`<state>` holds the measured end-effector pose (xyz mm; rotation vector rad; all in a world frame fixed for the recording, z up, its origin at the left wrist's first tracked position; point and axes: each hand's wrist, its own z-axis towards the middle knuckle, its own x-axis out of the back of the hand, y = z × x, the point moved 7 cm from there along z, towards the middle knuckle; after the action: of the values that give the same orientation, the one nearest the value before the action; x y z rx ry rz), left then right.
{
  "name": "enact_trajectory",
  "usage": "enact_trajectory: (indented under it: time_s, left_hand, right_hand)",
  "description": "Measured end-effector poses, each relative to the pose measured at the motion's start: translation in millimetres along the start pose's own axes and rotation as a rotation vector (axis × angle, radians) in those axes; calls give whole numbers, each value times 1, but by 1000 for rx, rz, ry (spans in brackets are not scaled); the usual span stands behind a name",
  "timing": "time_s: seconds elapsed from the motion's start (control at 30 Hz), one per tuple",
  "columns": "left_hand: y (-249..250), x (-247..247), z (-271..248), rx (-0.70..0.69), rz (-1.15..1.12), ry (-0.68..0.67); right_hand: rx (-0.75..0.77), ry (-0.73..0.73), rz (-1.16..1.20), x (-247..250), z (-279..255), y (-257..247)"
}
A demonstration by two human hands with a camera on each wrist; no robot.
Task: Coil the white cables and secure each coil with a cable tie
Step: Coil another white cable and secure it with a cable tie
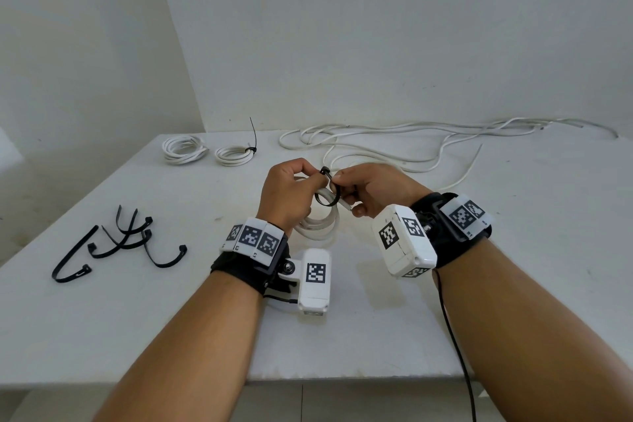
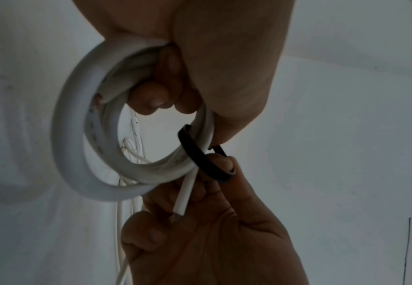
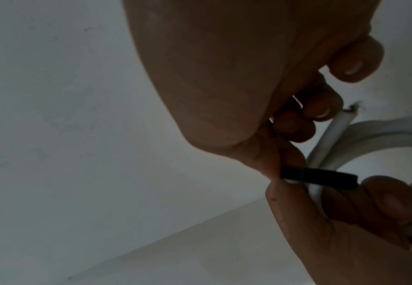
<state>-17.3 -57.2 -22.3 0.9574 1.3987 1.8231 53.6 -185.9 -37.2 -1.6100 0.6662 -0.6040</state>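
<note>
Both hands (image 1: 337,188) pinch the black tie (image 1: 328,196) looped around the coil (image 2: 77,135), its tail hidden.

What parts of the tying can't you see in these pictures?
- Head view: whether the black cable tie has its tail through its head; fingertips cover it.
- Left wrist view: top of the coil, hidden inside the left hand.
- Right wrist view: the tie's end, hidden in the right hand; dim.
</note>
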Motion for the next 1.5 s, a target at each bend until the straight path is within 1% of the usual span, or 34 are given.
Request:
enact_trajectory:
  time_s: [0.17,0.33,0.47,0.57,0.63,0.73,0.8,0.87,0.93,1.03,1.1,1.2,1.3,1.37,1.5]
  left_hand:
    - [-1,0,2,-29,3,-9]
    - [12,-4,-2,-192,107,-67]
    - [14,-4,-2,-236,137,-92]
    - [16,0,0,-240,117,-59]
    - [15,4,2,-234,97,-14]
    - [12,7,5,-223,79,8]
    - [12,5,3,-235,83,5]
    - [15,0,-2,-267,100,-35]
    - [18,-5,-5,-292,118,-77]
    - [18,-3,-5,-274,102,-71]
    - [14,-1,-2,-219,64,-55]
    - [8,-2,0,-127,-4,-75]
    - [7,-7,-3,-107,-32,-137]
    - [6,-12,-4,-95,-42,-168]
    - [6,-19,-5,-78,-100,-200]
  right_hand:
    - [-14,12,42,4,2,1]
    - [-23,26,65,5,-1,0]
    - [-13,21,83,6,-4,-1]
    - [22,40,8,5,-4,-4]
    - [62,49,-107,2,-5,-7]
    - [99,61,-229,2,-8,-11]
    - [123,87,-178,5,-7,-12]
    - [128,113,-103,8,-5,-12]
    - [112,138,-84,10,-4,-11]
    - [134,159,-177,7,-6,-13]
    - [132,189,-198,5,-7,-15]
    - [117,247,-164,6,-7,-15]
    - [122,256,-137,8,-9,-16]
    - [165,240,-118,10,-11,-20]
    - [214,318,-11,23,-19,-29]
